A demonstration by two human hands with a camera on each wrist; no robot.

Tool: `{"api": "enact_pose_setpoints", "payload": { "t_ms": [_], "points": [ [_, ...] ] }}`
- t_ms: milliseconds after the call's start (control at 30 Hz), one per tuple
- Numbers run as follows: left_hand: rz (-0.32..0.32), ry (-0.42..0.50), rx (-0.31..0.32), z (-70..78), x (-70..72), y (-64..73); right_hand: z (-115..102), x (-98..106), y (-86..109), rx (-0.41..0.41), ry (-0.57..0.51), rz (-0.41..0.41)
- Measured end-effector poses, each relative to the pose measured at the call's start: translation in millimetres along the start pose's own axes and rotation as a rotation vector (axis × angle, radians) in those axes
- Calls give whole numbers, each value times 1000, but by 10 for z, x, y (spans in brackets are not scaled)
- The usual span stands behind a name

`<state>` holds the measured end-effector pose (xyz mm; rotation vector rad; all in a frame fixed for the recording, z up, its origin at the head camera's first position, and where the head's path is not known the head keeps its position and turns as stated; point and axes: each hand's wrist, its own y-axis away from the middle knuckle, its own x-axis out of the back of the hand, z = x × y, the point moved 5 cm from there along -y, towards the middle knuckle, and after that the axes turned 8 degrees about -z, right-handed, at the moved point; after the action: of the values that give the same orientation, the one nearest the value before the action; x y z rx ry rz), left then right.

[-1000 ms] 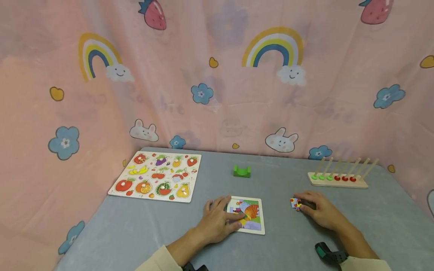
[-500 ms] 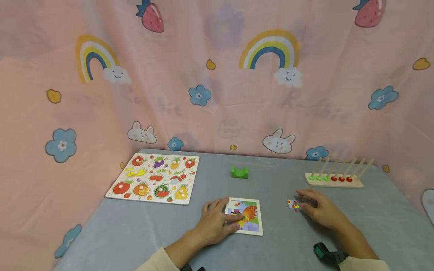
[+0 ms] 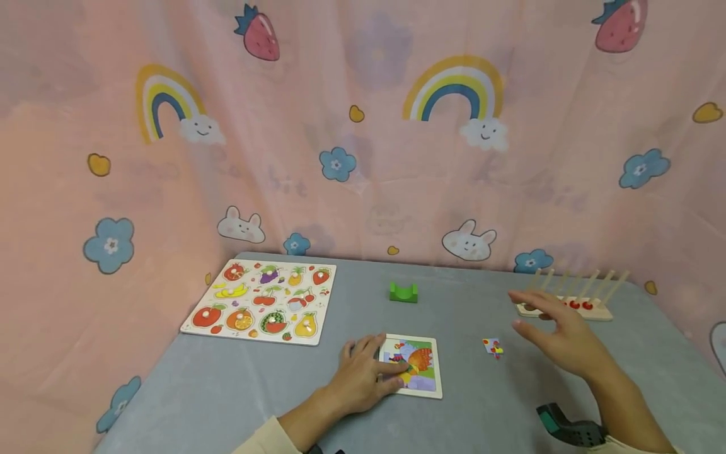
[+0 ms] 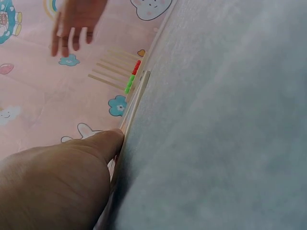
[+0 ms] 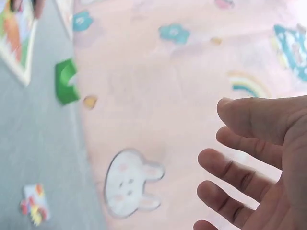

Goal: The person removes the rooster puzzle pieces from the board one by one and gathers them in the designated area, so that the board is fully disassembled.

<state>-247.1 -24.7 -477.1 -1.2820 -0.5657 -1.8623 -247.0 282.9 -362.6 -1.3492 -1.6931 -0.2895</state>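
Note:
A small framed jigsaw puzzle (image 3: 424, 381) with a pale border lies flat in the middle of the table. My left hand (image 3: 363, 373) rests on its left side, fingers spread over the picture. One loose jigsaw piece (image 3: 492, 347), white with red and yellow patches, lies on the table to the right of the frame. Above and to the right of that piece my right hand (image 3: 567, 337) is raised, fingers loosely apart and holding nothing. The right wrist view shows its fingers (image 5: 235, 172) spread against the curtain, with the loose piece well below.
A fruit peg puzzle board (image 3: 258, 299) lies at the back left. Behind the frame stands a green U-shaped block (image 3: 403, 293). At the back right is a wooden peg rack (image 3: 602, 313) with red and green beads, partly behind my right hand. A pink patterned curtain (image 3: 374, 189) hangs behind the table.
My right hand let go of the loose jigsaw piece, leaving it on the table, then rose and moved right. My left hand stays on the framed puzzle.

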Motion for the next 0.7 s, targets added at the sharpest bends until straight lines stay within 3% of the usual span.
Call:
{"api": "enact_pose_setpoints", "payload": {
  "t_ms": [267,433,700],
  "points": [
    [2,0,-8,2,-28,8,-353,24,-95,-7,-9,64],
    [8,3,-11,2,-18,-4,-506,-15,-167,30,-47,112],
    [13,-8,-12,3,-4,11,-660,-204,-288,47,-113,104]
  ]
}}
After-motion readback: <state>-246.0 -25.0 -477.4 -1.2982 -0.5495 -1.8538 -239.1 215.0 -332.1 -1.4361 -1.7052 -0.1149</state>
